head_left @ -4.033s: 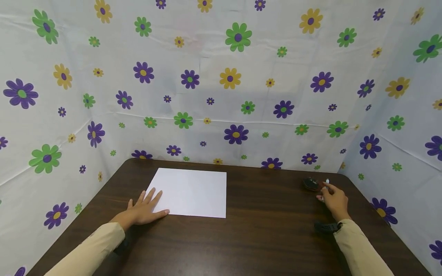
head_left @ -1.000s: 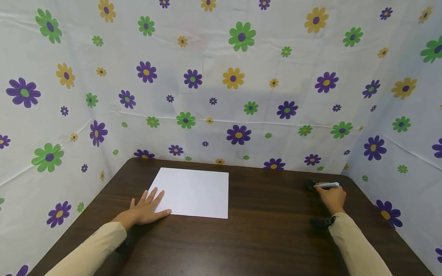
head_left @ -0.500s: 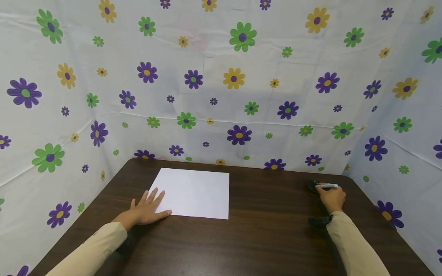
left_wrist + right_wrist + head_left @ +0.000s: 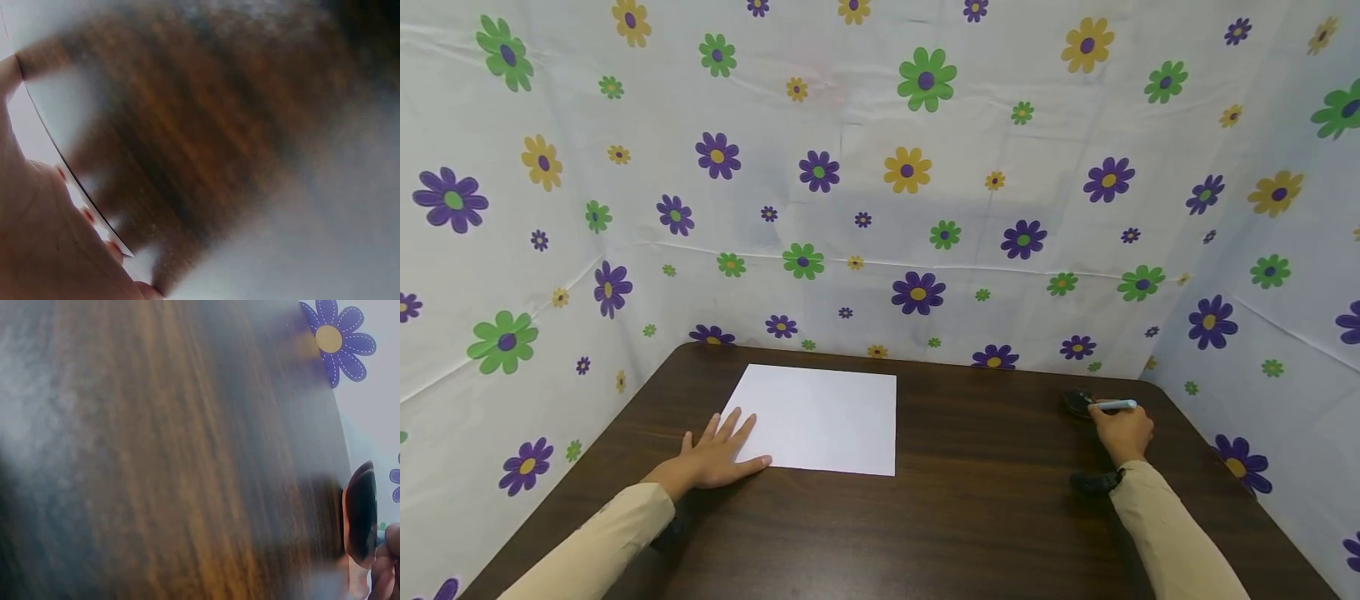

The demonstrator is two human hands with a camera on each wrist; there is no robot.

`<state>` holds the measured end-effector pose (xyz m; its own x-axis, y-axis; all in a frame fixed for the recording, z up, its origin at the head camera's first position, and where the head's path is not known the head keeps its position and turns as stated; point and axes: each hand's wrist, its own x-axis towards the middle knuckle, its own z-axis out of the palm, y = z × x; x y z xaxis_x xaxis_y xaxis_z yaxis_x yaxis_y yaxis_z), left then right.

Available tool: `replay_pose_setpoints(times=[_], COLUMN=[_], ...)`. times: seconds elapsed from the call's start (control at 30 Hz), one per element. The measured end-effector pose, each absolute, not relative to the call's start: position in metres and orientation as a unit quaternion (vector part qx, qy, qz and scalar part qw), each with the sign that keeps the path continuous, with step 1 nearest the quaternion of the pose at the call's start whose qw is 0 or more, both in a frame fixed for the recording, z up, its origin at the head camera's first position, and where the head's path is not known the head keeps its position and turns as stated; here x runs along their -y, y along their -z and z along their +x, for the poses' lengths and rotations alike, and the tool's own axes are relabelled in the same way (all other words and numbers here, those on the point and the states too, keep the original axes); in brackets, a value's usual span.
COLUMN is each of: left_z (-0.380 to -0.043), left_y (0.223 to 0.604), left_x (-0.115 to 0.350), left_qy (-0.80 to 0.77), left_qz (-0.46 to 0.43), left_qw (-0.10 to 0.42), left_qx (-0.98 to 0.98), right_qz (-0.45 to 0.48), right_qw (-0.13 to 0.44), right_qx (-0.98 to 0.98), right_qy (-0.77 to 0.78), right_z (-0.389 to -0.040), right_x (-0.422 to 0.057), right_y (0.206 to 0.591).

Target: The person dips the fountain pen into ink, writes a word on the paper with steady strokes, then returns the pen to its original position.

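A blank white sheet of paper [image 4: 820, 421] lies on the left half of the dark wood table [image 4: 925, 533]. My left hand [image 4: 718, 458] rests with spread fingers over its near left corner; in the left wrist view the thumb [image 4: 9, 72] lies at the paper's edge. At the far right, my right hand [image 4: 1123, 433] holds a slim pale blue marker [image 4: 1116, 404] between thumb and fingers, lying roughly sideways above the hand. Just left of those fingertips sits a dark, glossy oval thing [image 4: 1077, 402], domed and reddish-rimmed in the right wrist view.
A white cloth [image 4: 850, 208] printed with purple, green and yellow flowers hangs behind the table and along both sides. The table's far edge runs just beyond the paper. A black wrist device [image 4: 1093, 483] sits under the right sleeve.
Four seconds ago the marker stood steeply in my right fingers; it has since turned to lie sideways. Over the last second both hands hold almost still, and the left stays on the paper.
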<state>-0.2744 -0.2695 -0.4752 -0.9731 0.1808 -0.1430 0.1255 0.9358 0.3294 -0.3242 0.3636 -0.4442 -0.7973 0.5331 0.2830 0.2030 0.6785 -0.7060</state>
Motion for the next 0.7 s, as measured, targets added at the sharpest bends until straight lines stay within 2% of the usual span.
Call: replay_pose_setpoints(times=[0.7], left_z=[-0.2711], left_y=[0.4692], left_x=[0.2679], left_qy=[-0.168], left_qz=[0.076], left_qw=[0.097], left_qx=[-0.978], right_qz=[-0.219], right_qw=[0.242], right_qx=[0.869], right_qy=[-0.373], right_z=[-0.3254], right_x=[-0.3561], right_y=[0.4444])
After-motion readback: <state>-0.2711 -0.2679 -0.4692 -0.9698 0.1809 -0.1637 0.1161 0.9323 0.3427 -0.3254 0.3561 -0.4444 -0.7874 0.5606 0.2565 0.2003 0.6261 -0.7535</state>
